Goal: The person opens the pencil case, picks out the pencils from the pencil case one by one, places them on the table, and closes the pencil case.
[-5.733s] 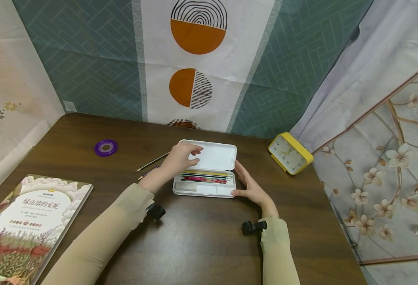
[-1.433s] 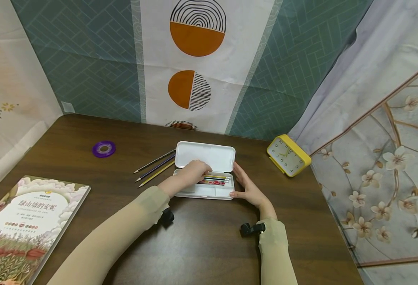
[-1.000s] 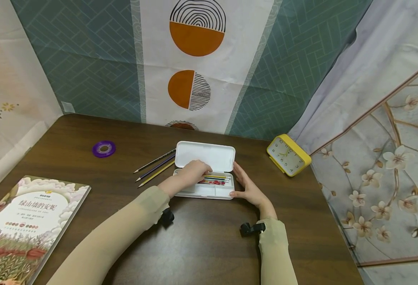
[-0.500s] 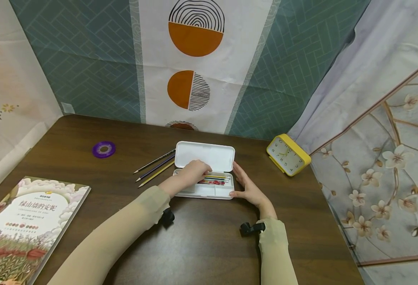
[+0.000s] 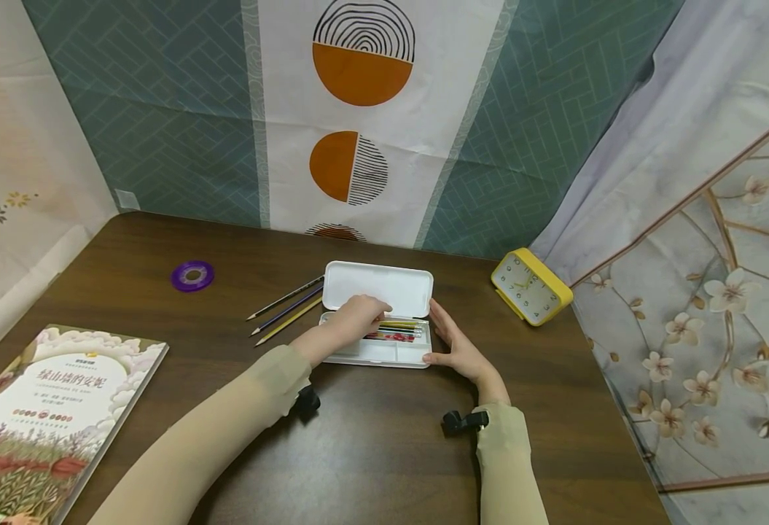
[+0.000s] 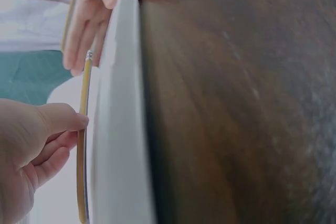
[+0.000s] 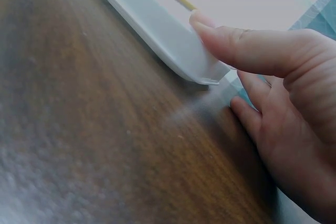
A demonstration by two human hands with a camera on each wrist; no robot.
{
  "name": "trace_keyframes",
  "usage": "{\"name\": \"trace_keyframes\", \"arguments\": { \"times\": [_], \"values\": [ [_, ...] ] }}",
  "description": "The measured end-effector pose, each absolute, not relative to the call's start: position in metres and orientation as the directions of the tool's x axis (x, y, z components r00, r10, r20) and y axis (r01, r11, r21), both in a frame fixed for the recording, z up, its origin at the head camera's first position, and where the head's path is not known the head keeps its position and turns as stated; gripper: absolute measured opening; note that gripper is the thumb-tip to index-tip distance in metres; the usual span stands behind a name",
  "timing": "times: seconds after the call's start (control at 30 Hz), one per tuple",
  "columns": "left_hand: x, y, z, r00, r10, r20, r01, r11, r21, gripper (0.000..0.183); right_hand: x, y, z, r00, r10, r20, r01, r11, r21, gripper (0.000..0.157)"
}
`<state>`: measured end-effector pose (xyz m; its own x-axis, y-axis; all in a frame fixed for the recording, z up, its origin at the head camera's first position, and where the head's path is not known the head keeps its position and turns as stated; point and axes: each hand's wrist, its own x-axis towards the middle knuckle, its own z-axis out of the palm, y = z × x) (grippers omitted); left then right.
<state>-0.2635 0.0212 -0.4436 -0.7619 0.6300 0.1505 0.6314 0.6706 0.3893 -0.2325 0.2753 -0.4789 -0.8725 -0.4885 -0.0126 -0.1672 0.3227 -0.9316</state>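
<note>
The left hand (image 5: 356, 317) pinches a yellow pencil (image 6: 85, 85) between thumb and fingers over the white pencil case (image 5: 412, 355); whether the pencil touches the case cannot be told. The right hand (image 5: 458, 346), fingers extended, rests against the case's right end, its thumb on the front corner. More pencils (image 5: 397, 328) lie inside, and the lid (image 5: 379, 288) is swung back. Left of the case, a dark pencil (image 5: 286, 297), a purple pencil (image 5: 287, 310) and a second yellow pencil (image 5: 289, 321) fan across the wooden table (image 5: 384, 452). Farther out are a purple ring (image 5: 177, 276), a book (image 5: 69, 408) and a yellow clock (image 5: 531, 286).
</note>
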Motion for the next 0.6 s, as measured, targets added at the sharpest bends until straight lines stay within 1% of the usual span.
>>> {"name": "trace_keyframes", "arguments": {
  "times": [0.17, 0.33, 0.5, 0.6],
  "values": [
    [-0.259, 0.017, -0.433, -0.756, 0.617, 0.219, 0.647, 0.651, 0.398, 0.026, -0.224, 0.270, -0.462, -0.871, -0.491, -0.015, -0.169, 0.328, -0.930, 0.103],
    [-0.255, 0.009, -0.418, -0.739, 0.611, 0.283, 0.671, 0.634, 0.383, 0.029, -0.223, 0.269, -0.461, -0.873, -0.488, -0.014, -0.167, 0.325, -0.931, 0.103],
    [-0.254, -0.002, -0.400, -0.721, 0.601, 0.344, 0.693, 0.622, 0.365, 0.031, -0.228, 0.273, -0.473, -0.873, -0.487, -0.002, -0.170, 0.309, -0.936, 0.106],
    [-0.256, -0.011, -0.389, -0.730, 0.576, 0.368, 0.684, 0.627, 0.374, 0.032, -0.233, 0.276, -0.484, -0.873, -0.487, 0.014, -0.186, 0.307, -0.933, 0.107]
  ]
}}
